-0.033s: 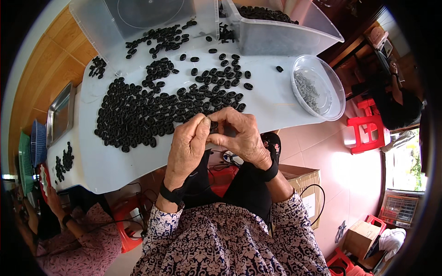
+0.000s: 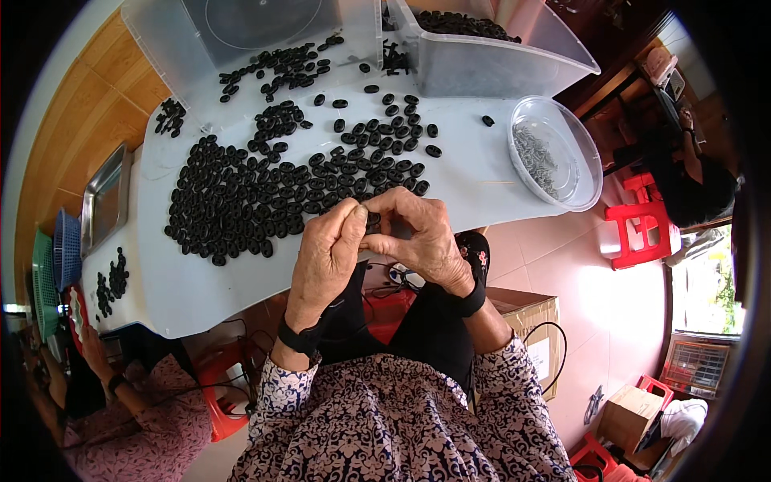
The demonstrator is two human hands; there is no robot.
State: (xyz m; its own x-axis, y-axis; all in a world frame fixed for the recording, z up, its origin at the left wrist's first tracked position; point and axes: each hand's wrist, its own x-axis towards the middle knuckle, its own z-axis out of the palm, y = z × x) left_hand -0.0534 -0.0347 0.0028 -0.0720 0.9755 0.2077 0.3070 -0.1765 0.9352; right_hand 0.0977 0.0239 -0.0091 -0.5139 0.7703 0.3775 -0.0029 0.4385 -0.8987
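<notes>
A small black oval piece [image 2: 373,218] is pinched between the fingertips of both hands just at the near edge of the white table [image 2: 474,173]. The left hand [image 2: 325,257] is closed on it from the left, thumb and forefinger pressed together on the piece. The right hand [image 2: 418,237] is closed on it from the right, its fingers curled over and meeting those of the left hand; most of the piece is hidden by the fingers. A black band is worn on each wrist.

Just beyond the hands, a broad heap of black oval pieces [image 2: 265,193] is spread over the table. Farther across the table, 2 clear plastic bins are seen: an almost empty one [image 2: 241,32] toward the far left and one filled with black pieces [image 2: 490,48] toward the far right. At the table's right end, a round clear container [image 2: 582,161] is set, with small metal screws [image 2: 536,157] inside. At the left end of the table, a metal tray [image 2: 104,201] is laid, and a smaller group of black pieces [image 2: 111,281] lies near it. Off the table to the right, a red stool [image 2: 638,233] stands on the floor.
</notes>
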